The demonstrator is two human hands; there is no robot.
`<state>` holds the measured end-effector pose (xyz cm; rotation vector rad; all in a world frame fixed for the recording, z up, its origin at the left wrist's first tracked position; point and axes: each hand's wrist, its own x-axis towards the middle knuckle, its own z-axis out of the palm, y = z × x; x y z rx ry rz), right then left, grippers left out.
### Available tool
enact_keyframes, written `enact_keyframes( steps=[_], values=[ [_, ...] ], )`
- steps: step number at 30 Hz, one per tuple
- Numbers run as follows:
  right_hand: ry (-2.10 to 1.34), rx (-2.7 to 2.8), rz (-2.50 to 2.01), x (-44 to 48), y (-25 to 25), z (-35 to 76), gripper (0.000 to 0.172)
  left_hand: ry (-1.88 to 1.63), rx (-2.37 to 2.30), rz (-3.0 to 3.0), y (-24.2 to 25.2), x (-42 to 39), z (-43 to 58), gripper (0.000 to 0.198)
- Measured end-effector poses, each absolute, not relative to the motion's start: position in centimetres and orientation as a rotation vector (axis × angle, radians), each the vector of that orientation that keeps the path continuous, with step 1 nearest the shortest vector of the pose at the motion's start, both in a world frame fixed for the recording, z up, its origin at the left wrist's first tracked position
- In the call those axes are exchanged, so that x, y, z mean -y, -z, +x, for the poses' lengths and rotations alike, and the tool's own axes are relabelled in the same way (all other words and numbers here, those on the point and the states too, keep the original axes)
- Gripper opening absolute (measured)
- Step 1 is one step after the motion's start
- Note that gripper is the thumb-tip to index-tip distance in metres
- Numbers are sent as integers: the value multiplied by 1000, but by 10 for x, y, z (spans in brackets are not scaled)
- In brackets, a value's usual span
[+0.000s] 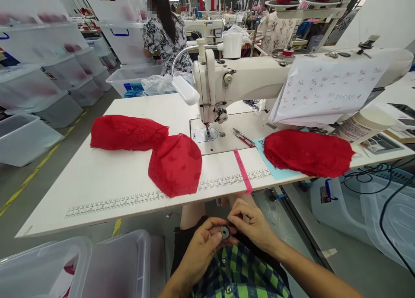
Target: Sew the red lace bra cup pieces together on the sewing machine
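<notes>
Left hand (201, 246): low in the lap, below the table edge, fingers curled, thumb and forefinger closed on the bobbin.
Right hand (251, 223): just beside the left, touching it, fingertips pinched at the bobbin's upper right edge; anything held between them too small to tell.
Bobbin (224, 232): small round metal disc with a dark centre hole, between both hands, above a green-and-blue checked garment (240, 272). Flat face turned up toward the camera, so the axis through the hole points up and out; no long axis to speak of, being round.
Table (106, 190): white, ahead of the hands, with a printed ruler (136, 199) along the near edge and a pink strip (243, 171) laid across it.
Sewing machine (227, 79): white, at the back centre of the table, arm running left to right, needle end at the left; handwritten sheet (324, 90) draped over its arm.
Red pieces: two lace cups (177, 164) left of the needle, overlapping; one red pile (308, 153) to the right, on a pale blue sheet (275, 170).
Scissors (241, 137): on the machine bed, right of the needle, lying diagonally.
Bins (39, 77): clear, stacked at far left; more near the lap at lower left.
Other person (165, 30): seated beyond the table, back turned.
</notes>
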<state>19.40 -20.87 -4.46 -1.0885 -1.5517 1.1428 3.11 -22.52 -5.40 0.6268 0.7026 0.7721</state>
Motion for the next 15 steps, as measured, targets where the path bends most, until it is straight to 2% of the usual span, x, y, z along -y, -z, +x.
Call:
enact_keyframes(
  steps=[5,12,15],
  values=[
    [-1008,1606,-1117,209,53,193,18,-781,-787,675,56,226,33,23],
    [-444,1803,-1211,207,73,197,24,-798,-704,574,59,230,30,25],
    [-392,1894,-1237,206,96,190,26,-797,-680,541,67,232,28,31]
  ],
)
